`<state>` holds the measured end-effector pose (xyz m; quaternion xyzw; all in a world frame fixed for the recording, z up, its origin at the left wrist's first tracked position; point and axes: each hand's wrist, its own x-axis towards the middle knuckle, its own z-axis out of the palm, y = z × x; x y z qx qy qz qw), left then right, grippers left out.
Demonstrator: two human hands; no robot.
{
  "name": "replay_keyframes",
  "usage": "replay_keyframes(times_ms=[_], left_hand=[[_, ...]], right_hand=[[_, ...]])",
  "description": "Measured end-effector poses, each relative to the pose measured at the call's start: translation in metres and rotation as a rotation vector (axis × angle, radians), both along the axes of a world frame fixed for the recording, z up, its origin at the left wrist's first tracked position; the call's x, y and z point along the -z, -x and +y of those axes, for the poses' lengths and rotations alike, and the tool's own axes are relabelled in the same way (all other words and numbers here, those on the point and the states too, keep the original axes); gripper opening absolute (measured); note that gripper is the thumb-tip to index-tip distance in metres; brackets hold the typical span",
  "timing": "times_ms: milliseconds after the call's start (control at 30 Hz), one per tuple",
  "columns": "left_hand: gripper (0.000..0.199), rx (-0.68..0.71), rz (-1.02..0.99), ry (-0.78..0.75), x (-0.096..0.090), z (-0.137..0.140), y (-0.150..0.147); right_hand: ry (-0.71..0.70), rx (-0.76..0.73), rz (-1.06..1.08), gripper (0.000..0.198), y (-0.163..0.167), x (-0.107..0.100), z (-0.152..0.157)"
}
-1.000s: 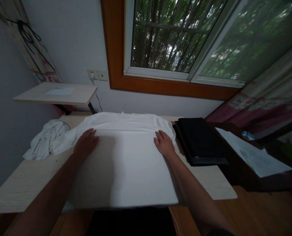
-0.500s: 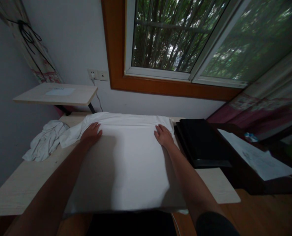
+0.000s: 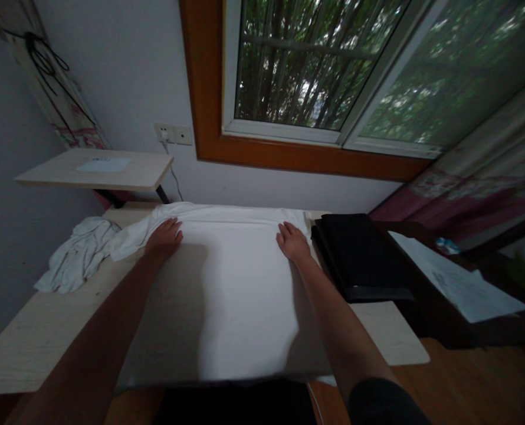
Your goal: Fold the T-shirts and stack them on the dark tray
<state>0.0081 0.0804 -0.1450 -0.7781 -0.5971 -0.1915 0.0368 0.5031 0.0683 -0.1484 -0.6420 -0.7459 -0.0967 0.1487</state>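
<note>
At the frame's centre, we rest our left hand point(image 3: 163, 239) and right hand point(image 3: 293, 241), both loosely unclenched, on white cloth point(image 3: 245, 283).

This place is looking like a room in a home: a flowered curtain point(image 3: 475, 159) is hanging at the right, another curtain point(image 3: 64, 99) is hanging gathered by black cord point(image 3: 32, 40), a broad wooden window frame point(image 3: 289, 157) is facing trees point(image 3: 302, 77), and a pale worktop point(image 3: 390, 336) with a raised shelf point(image 3: 145, 168) is standing above a wood-toned floor point(image 3: 461, 386).
</note>
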Motion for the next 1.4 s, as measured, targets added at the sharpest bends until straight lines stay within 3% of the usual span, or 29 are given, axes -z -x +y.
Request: replay_keyframes(times_ms=[200,333,433,600,833,1000,1400], left_hand=[[0.054,0.062,0.016,0.014,0.006,-0.031,0.019],[0.055,0.094,0.06,0.079,0.003,-0.051,0.04],[0.054,0.072,0.076,0.045,-0.001,-0.065,0.047],[0.047,0.026,0.097,-0.061,-0.007,-0.095,0.043],[0.044,0.008,0.09,-0.023,-0.008,-0.131,0.024],[0.047,-0.005,0.062,-0.05,-0.002,-0.13,0.02],[0.05,-0.02,0.128,-0.032,-0.004,-0.095,0.018]], right_hand=[[0.011,-0.016,-0.014,0.053,-0.008,0.003,-0.006],[0.004,-0.001,-0.012,0.052,-0.018,0.003,-0.015],[-0.004,0.001,-0.013,0.05,-0.022,-0.002,-0.026],[-0.071,-0.017,-0.003,0.042,-0.019,-0.012,-0.056],[-0.073,-0.003,0.007,0.037,-0.011,-0.014,-0.105],[-0.124,0.049,0.016,0.04,-0.013,-0.011,-0.112],[-0.091,0.058,-0.032,0.047,-0.019,-0.004,-0.09]])
